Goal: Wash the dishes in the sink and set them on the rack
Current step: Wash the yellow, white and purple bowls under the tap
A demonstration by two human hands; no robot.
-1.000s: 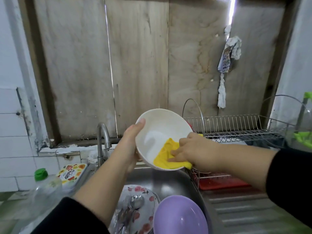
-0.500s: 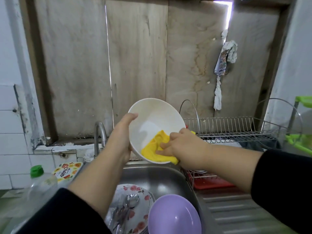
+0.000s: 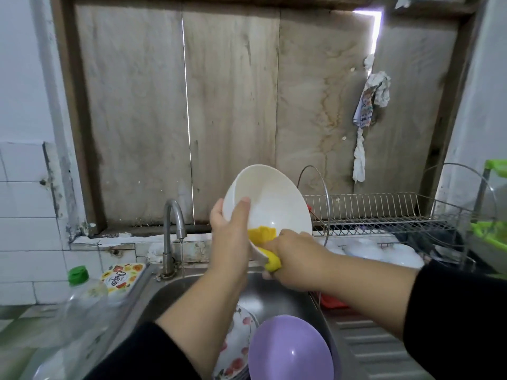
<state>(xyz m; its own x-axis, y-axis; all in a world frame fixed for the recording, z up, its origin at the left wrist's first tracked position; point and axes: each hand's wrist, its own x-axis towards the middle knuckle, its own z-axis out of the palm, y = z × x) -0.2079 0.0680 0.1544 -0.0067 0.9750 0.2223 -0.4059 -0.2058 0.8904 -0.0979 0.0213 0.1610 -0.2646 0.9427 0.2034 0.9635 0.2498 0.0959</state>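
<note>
I hold a white bowl (image 3: pixel 270 202) tilted above the steel sink (image 3: pixel 175 290). My left hand (image 3: pixel 231 234) grips its left rim, thumb inside. My right hand (image 3: pixel 295 256) holds a yellow sponge (image 3: pixel 263 233) folded over the bowl's lower rim, part inside and part outside. In the sink lie a purple bowl (image 3: pixel 290 349) and a flowered plate (image 3: pixel 233 349), partly hidden by my left arm. The wire dish rack (image 3: pixel 384 212) stands to the right, with white dishes (image 3: pixel 384 252) on its lower level.
The tap (image 3: pixel 174 231) at the sink's back left lets out a thin stream of water. A clear bottle with a green cap (image 3: pixel 79 294) and a printed pack (image 3: pixel 122 278) stand at the left. A ribbed drainboard (image 3: pixel 370 344) lies right of the sink. Green plastic (image 3: pixel 491 234) sits at the far right.
The bowl has turned more upright and shifted slightly left. My right hand slid the sponge from inside the bowl down over its lower rim. My left thumb now hooks inside the rim.
</note>
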